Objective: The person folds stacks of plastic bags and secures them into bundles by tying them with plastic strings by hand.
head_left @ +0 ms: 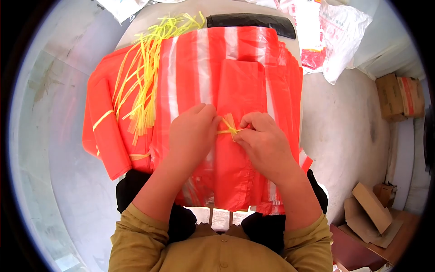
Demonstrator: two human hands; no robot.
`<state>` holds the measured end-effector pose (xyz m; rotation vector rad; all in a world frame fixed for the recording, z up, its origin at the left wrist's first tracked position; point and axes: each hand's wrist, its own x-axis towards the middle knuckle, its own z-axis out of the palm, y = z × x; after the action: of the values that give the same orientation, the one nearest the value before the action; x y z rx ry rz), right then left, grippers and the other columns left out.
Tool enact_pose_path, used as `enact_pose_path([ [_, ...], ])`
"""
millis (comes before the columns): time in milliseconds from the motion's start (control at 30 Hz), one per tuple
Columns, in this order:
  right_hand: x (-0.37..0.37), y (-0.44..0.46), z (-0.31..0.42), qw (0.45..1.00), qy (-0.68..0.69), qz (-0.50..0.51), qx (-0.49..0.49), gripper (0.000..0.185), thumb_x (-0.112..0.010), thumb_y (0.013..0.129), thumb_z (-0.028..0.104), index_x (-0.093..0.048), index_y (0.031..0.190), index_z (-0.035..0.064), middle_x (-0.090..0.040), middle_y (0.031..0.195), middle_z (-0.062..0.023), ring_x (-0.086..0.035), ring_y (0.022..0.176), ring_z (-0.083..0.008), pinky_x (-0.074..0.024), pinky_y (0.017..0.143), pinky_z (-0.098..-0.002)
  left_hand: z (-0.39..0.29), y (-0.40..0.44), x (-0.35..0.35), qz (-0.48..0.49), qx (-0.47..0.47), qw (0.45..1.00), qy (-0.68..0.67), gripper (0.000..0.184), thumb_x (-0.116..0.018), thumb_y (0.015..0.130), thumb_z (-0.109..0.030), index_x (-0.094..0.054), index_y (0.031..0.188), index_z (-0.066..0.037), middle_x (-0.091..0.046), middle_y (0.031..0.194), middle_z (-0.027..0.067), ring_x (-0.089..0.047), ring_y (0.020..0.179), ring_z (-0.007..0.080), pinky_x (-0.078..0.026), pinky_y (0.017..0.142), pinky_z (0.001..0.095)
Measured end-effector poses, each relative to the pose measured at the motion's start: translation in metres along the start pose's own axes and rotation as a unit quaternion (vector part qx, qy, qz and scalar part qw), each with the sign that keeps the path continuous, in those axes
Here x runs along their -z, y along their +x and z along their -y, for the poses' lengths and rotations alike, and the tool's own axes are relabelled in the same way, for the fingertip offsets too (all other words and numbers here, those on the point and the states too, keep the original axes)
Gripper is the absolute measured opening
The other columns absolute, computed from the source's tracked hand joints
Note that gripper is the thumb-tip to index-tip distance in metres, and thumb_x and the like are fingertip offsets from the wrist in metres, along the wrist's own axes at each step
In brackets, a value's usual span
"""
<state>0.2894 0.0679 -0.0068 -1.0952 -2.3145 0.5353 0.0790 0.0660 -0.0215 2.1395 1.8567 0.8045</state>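
Observation:
A folded red plastic bundle (239, 167) lies on a stack of red and clear striped plastic bags (186, 59). Around its middle runs a yellow strip (230, 127), crossed in a small knot or loop. My left hand (195, 131) is closed at the left side of the bundle, fingertips by the strip; what they pinch is hidden. To the right of the knot, my right hand (263, 140) pinches the yellow strip between thumb and fingers. Loose yellow strips (147, 81) lie in a bunch at the upper left of the stack.
Red bundles tied with yellow strips (106, 131) lie at the left. A black roll (251, 21) is behind the stack. White printed bags (340, 36) are at the back right. Cardboard boxes (392, 97) stand far right, and an open carton (369, 217) is lower right.

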Motion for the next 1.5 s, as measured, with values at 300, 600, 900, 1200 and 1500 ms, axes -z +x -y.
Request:
enact_pose_path([
  [300, 0.019, -0.008, 0.003, 0.973, 0.077, -0.027, -0.216, 0.057, -0.077, 0.092, 0.016, -0.055, 0.143, 0.0052, -0.052, 0.145, -0.0174, -0.069, 0.106, -0.0346, -0.0568, 0.092, -0.0440, -0.006, -0.018, 0.021, 0.111, 0.093, 0.960, -0.241, 0.011, -0.072, 0.094, -0.005, -0.065, 0.101, 0.000, -0.062, 0.099, 0.0097, -0.069, 0.082, 0.0211, -0.055, 0.074, 0.0331],
  [600, 0.016, -0.009, -0.001, 0.959, 0.107, -0.001, -0.263, 0.067, -0.074, 0.097, 0.020, -0.046, 0.156, 0.0083, -0.045, 0.158, -0.0209, -0.072, 0.109, -0.0282, -0.0571, 0.093, -0.0393, -0.004, -0.028, 0.022, 0.144, 0.098, 0.944, -0.280, 0.016, -0.073, 0.096, -0.008, -0.068, 0.109, 0.000, -0.063, 0.103, 0.0087, -0.069, 0.088, 0.0200, -0.056, 0.078, 0.0311],
  [900, 0.035, -0.009, 0.041, 0.856, 0.502, -0.015, -0.125, 0.063, -0.064, 0.103, 0.009, -0.039, 0.161, 0.0072, -0.048, 0.157, -0.0165, -0.062, 0.123, -0.0223, -0.0533, 0.102, -0.0349, -0.006, -0.046, 0.038, 0.232, 0.392, 0.451, -0.767, 0.065, -0.058, 0.107, -0.048, -0.048, 0.154, -0.005, -0.062, 0.145, 0.0169, -0.066, 0.124, 0.0304, -0.053, 0.107, 0.0480],
  [1200, -0.003, -0.013, 0.042, 0.860, 0.435, -0.097, -0.247, 0.094, -0.073, 0.091, 0.001, -0.020, 0.168, 0.0078, -0.038, 0.162, -0.0160, -0.044, 0.148, -0.0291, -0.0500, 0.111, -0.0422, 0.008, -0.045, 0.022, 0.182, 0.374, 0.362, -0.834, 0.059, -0.056, 0.103, -0.033, -0.049, 0.148, 0.004, -0.061, 0.146, 0.0240, -0.064, 0.129, 0.0369, -0.050, 0.112, 0.0534],
  [1500, -0.010, -0.017, 0.057, 0.793, 0.528, 0.045, -0.301, 0.110, -0.077, 0.087, 0.002, -0.006, 0.171, 0.0089, -0.043, 0.160, -0.0235, -0.048, 0.145, -0.0273, -0.0465, 0.115, -0.0421, 0.016, -0.023, 0.051, 0.043, 0.378, 0.464, -0.800, 0.045, -0.059, 0.103, -0.023, -0.055, 0.141, 0.002, -0.065, 0.137, 0.0200, -0.067, 0.123, 0.0332, -0.056, 0.105, 0.0470],
])
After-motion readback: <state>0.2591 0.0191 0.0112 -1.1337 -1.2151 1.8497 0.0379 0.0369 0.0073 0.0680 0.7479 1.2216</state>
